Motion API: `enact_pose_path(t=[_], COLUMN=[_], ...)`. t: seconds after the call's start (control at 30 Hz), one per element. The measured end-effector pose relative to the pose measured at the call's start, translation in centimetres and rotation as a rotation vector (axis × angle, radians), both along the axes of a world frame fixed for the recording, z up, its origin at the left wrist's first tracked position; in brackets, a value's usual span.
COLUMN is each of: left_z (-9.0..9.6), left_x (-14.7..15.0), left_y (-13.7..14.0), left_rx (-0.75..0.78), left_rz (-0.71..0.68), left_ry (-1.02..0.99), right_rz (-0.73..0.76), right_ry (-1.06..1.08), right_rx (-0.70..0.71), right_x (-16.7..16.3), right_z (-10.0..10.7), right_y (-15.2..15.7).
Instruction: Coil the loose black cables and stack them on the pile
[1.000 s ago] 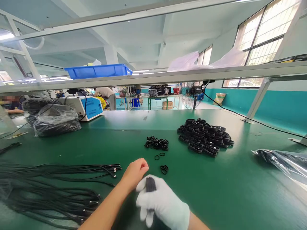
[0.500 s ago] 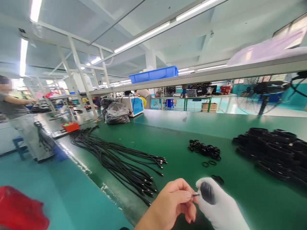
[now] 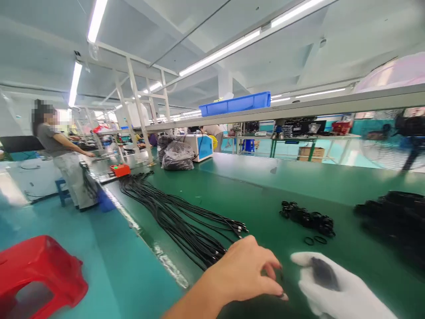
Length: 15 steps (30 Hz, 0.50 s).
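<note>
My left hand point(image 3: 247, 270) is bare and reaches over the green table near the cable ends. Its thumb and fingers are bent and apart; a dark smear shows at the fingertips, too blurred to name. My right hand point(image 3: 345, 283), in a white glove with a black patch near the thumb, is to its right, fingers parted and nothing visible between them. Black cables point(image 3: 172, 212) with metal-tipped plugs lie in a long bundle beyond my left hand. A small heap of black rings point(image 3: 307, 217) lies ahead of my right hand, with two loose rings point(image 3: 314, 240) in front.
A large dark pile point(image 3: 395, 221) lies at the right. Further back are a plastic-wrapped bundle point(image 3: 178, 156), a white-and-blue machine point(image 3: 203, 147) and an orange box point(image 3: 120, 170). A blue tray point(image 3: 235, 105) rests on the overhead shelf. A red stool point(image 3: 49, 266) and a person point(image 3: 63, 150) are left.
My hands have moved apart; the small dark piece that was pinched between them no longer shows clearly. The view has swung left, bringing more of the red stool and the person into sight.
</note>
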<state>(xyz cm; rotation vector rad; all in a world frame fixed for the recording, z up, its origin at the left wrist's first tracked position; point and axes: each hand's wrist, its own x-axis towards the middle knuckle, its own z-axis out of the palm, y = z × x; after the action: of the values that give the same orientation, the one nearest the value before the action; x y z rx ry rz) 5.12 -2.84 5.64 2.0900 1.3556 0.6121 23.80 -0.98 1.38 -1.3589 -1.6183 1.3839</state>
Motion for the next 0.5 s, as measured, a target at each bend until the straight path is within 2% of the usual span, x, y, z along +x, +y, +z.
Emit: enact_pose_path(t=[0.07, 0.13, 0.2, 0.3, 0.4, 0.5], left_z=[-0.2, -0.7, -1.2, -1.6, -1.8, -2.0], left_x=[0.1, 0.3, 0.6, 1.5, 2.5, 2.8], left_y=[0.0, 0.4, 0.8, 0.9, 0.9, 2.0], left_rx=[-0.049, -0.128, -0.195, -0.232, -0.222, -0.229], left_rz=[0.000, -0.008, -0.045, -0.096, -0.045, -0.028], left_ry=[-0.121, -0.191, -0.210, -0.183, -0.071, 0.066], right_rz=[0.137, 0.285, 0.327, 0.301, 0.236, 0.175], right_ry=[0.109, 0.183, 0.145, 0.085, 0.118, 0.129], right_rx=[-0.181, -0.227, -0.278, -0.293, -0.123, 0.093], right_x=[0.0, -0.4, -0.7, -0.5, -0.1, -0.1], right_z=[0.7, 0.8, 0.0, -1.9, -3.1, -2.8], right_y=[-0.2, -0.3, 0.0, 0.8, 1.0, 0.8])
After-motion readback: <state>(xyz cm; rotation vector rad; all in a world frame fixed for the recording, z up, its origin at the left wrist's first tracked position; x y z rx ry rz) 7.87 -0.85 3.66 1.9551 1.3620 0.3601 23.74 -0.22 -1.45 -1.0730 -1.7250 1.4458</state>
